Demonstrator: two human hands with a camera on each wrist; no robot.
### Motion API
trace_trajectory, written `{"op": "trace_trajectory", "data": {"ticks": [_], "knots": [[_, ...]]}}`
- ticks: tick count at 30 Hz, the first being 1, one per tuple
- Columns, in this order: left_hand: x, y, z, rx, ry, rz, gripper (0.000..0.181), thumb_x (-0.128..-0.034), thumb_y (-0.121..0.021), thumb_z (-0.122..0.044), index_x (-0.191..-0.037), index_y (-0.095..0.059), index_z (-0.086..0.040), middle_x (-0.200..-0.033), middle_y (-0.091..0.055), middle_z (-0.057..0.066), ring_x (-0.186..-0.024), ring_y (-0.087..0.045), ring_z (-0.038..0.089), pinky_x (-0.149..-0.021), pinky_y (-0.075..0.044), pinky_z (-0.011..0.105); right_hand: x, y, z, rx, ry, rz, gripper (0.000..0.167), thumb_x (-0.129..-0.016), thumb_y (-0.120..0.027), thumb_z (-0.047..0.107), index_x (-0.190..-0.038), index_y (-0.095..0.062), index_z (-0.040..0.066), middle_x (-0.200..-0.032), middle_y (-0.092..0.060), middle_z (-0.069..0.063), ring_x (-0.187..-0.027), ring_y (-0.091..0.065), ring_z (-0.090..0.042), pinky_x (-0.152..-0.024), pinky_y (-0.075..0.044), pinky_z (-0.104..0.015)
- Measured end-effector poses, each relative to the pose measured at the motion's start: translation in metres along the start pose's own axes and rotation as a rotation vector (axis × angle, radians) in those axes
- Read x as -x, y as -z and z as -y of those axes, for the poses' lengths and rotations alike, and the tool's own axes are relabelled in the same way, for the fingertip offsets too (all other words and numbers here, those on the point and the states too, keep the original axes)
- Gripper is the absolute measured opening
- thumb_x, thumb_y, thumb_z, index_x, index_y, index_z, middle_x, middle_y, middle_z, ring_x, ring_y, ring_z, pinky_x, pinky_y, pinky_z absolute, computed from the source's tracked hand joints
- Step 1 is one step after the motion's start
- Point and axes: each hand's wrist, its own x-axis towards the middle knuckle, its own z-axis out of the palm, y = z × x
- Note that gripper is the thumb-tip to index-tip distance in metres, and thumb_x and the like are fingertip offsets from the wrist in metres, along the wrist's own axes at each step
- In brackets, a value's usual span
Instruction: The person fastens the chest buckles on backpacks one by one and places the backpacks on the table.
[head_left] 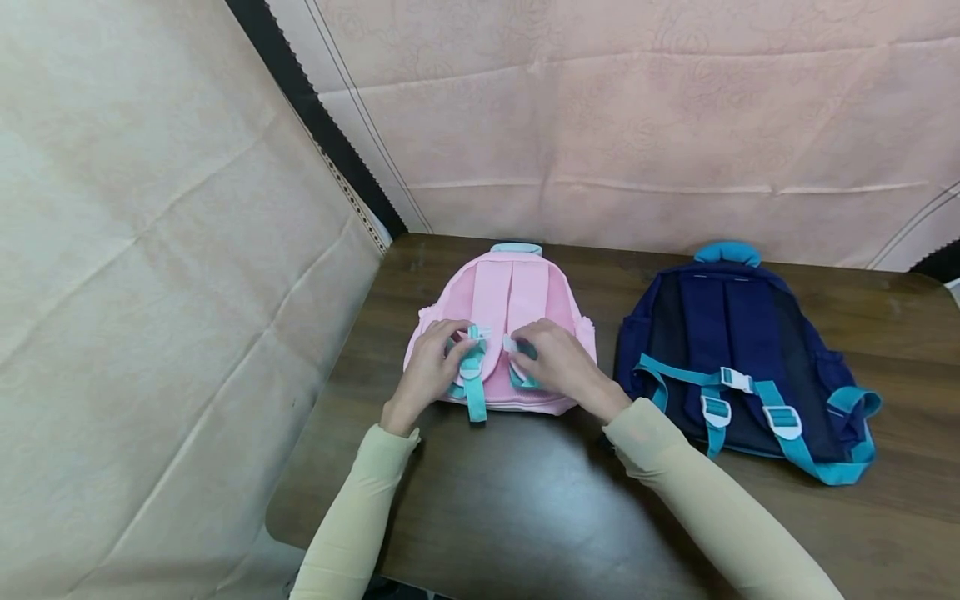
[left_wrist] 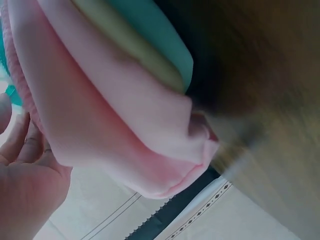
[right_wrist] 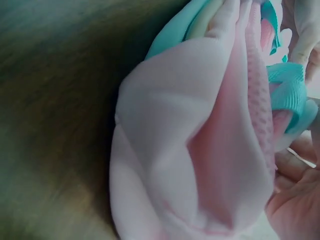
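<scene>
A pink backpack [head_left: 491, 287] lies on the table with its shoulder straps facing up. My left hand [head_left: 429, 367] pinches a turquoise strap with a white buckle piece [head_left: 483, 332] at its end. Opposite it, the fingers of my right hand [head_left: 558, 360] pinch another white buckle piece [head_left: 509, 342]. A small gap separates the two pieces. One turquoise strap [head_left: 474, 396] hangs over the bag's lower edge. From the right wrist, a turquoise strap loop [right_wrist: 290, 90] shows beside the right hand. The left wrist view shows the bag's pink side [left_wrist: 100, 110], with the strap mostly hidden.
A navy backpack [head_left: 705, 325] with turquoise straps lies to the right on the brown wooden table [head_left: 510, 492]. Its white chest buckle [head_left: 737, 380] is fastened. Pale patterned cloth [head_left: 637, 125] hangs behind the table and at the left.
</scene>
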Motion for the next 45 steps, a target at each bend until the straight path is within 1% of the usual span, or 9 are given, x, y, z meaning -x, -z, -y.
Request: {"op": "trace_trajectory", "data": {"ticks": [6,7,9,11,21,29,34,40,45], "knots": [[-0.001,-0.003,0.003,0.139,-0.019,-0.005,0.031,-0.1057,-0.073,-0.02,-0.13,-0.071,-0.002,-0.102,-0.071,0.014,-0.083,-0.059,0.019,-0.073,-0.048,0.028,0.001,0.007,-0.006,-0.087,0.032,-0.058,0.031,-0.099,-0.081,0.017,-0.127,-0.079,0.003,-0.119,-0.081,-0.016,-0.107,-0.071,-0.029,-0.099,-0.064,-0.048],[-0.001,-0.002,-0.005,0.137,-0.003,0.004,0.03,-0.1046,-0.073,-0.015,-0.129,-0.071,0.001,-0.102,-0.07,0.017,-0.081,-0.058,0.021,-0.072,-0.048,0.029,0.001,0.008,-0.006,-0.088,0.037,-0.063,0.031,-0.099,-0.081,0.017,-0.127,-0.079,0.003,-0.118,-0.081,-0.015,-0.106,-0.07,-0.029,-0.098,-0.064,-0.047],[-0.002,-0.007,0.007,0.16,-0.014,0.001,0.03,-0.1063,-0.072,-0.022,-0.131,-0.072,-0.004,-0.104,-0.071,0.012,-0.081,-0.058,0.017,-0.073,-0.048,0.026,0.001,0.009,-0.005,-0.087,0.041,-0.066,0.03,-0.099,-0.081,0.017,-0.126,-0.079,0.003,-0.116,-0.08,-0.015,-0.103,-0.069,-0.028,-0.095,-0.063,-0.046],[-0.002,-0.008,0.007,0.163,-0.014,0.003,0.029,-0.1057,-0.073,-0.02,-0.13,-0.072,-0.005,-0.105,-0.07,0.012,-0.081,-0.059,0.017,-0.073,-0.048,0.026,0.0,0.01,-0.005,-0.08,0.04,-0.065,0.03,-0.099,-0.081,0.016,-0.126,-0.079,0.003,-0.114,-0.079,-0.015,-0.101,-0.067,-0.028,-0.092,-0.063,-0.044],[-0.004,-0.002,-0.014,0.07,0.076,0.063,0.028,-0.1016,-0.075,-0.007,-0.129,-0.073,-0.001,-0.108,-0.071,0.018,-0.082,-0.058,0.018,-0.075,-0.047,0.026,0.0,0.011,-0.001,-0.051,0.033,-0.053,0.031,-0.098,-0.082,0.015,-0.127,-0.079,0.004,-0.114,-0.076,-0.015,-0.1,-0.063,-0.026,-0.088,-0.061,-0.039],[-0.005,-0.002,-0.008,0.097,0.005,0.045,0.029,-0.104,-0.074,-0.013,-0.13,-0.072,0.0,-0.106,-0.069,0.02,-0.08,-0.058,0.022,-0.072,-0.049,0.03,-0.001,0.011,0.0,-0.03,0.032,-0.037,0.034,-0.099,-0.082,0.016,-0.13,-0.079,0.004,-0.115,-0.076,-0.015,-0.101,-0.062,-0.027,-0.089,-0.06,-0.039],[-0.004,-0.008,0.009,0.088,-0.053,0.043,0.031,-0.1073,-0.071,-0.027,-0.129,-0.074,-0.005,-0.108,-0.07,0.015,-0.089,-0.062,0.022,-0.075,-0.051,0.032,-0.001,0.01,0.0,-0.026,0.024,-0.034,0.033,-0.099,-0.081,0.016,-0.13,-0.079,0.004,-0.116,-0.075,-0.014,-0.103,-0.061,-0.027,-0.09,-0.059,-0.039],[-0.008,-0.005,-0.009,0.008,0.007,0.117,0.029,-0.106,-0.072,-0.017,-0.132,-0.074,-0.004,-0.119,-0.072,0.02,-0.11,-0.068,0.034,-0.086,-0.058,0.045,-0.001,0.01,0.0,-0.023,0.035,-0.026,0.034,-0.1,-0.081,0.017,-0.13,-0.078,0.003,-0.119,-0.075,-0.015,-0.105,-0.061,-0.028,-0.092,-0.059,-0.04],[-0.009,-0.007,-0.012,-0.04,0.009,0.106,0.029,-0.1035,-0.074,-0.014,-0.13,-0.076,-0.004,-0.117,-0.073,0.018,-0.107,-0.068,0.031,-0.084,-0.057,0.044,-0.002,0.009,-0.002,0.004,0.065,-0.027,0.033,-0.102,-0.078,0.017,-0.131,-0.078,0.002,-0.12,-0.075,-0.016,-0.106,-0.061,-0.028,-0.092,-0.057,-0.04]]}}
